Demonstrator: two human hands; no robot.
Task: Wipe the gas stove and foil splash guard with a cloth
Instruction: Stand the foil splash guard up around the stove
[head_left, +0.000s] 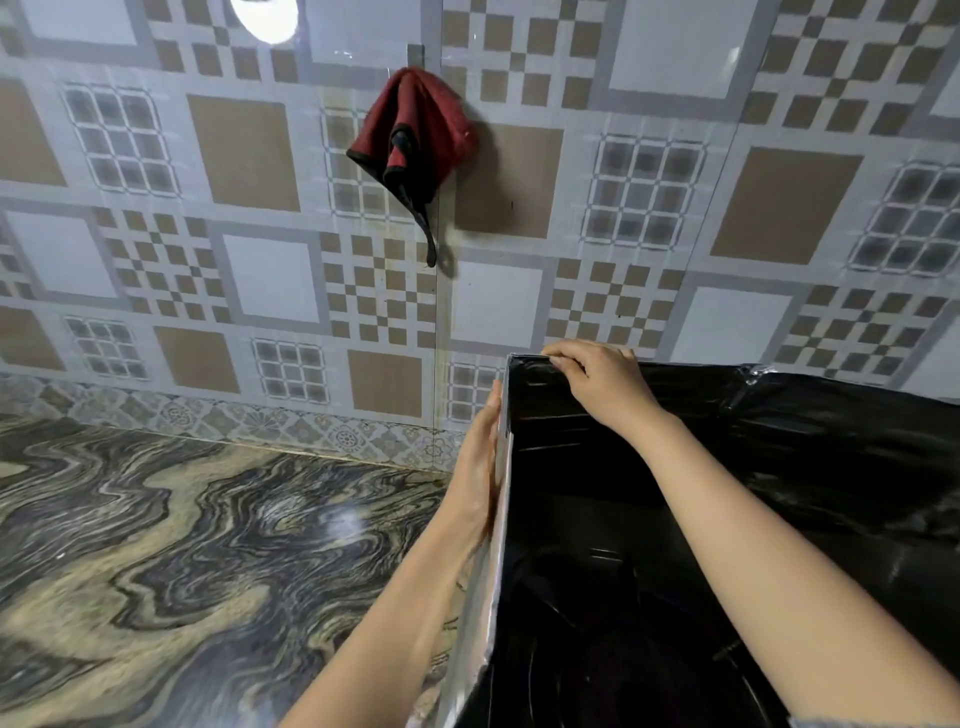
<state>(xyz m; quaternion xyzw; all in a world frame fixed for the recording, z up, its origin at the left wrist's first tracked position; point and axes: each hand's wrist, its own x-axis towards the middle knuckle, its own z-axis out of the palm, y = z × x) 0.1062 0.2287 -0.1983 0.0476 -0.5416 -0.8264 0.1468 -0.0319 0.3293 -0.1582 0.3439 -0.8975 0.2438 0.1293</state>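
Note:
The foil splash guard (779, 467) stands at the right, its inner faces reflecting dark and its outer side silver. My left hand (475, 467) lies flat against the outside of its left panel. My right hand (597, 379) pinches the guard's top corner where the left and back panels meet. A red cloth with black trim (415, 135) hangs from a hook on the tiled wall, above and left of both hands. The gas stove is hidden inside the guard; only dark reflections show there.
A marbled brown and grey countertop (182, 545) spreads to the left of the guard. The patterned tile wall (260, 260) rises behind it. A bright light reflection (265, 18) shows at the top of the wall.

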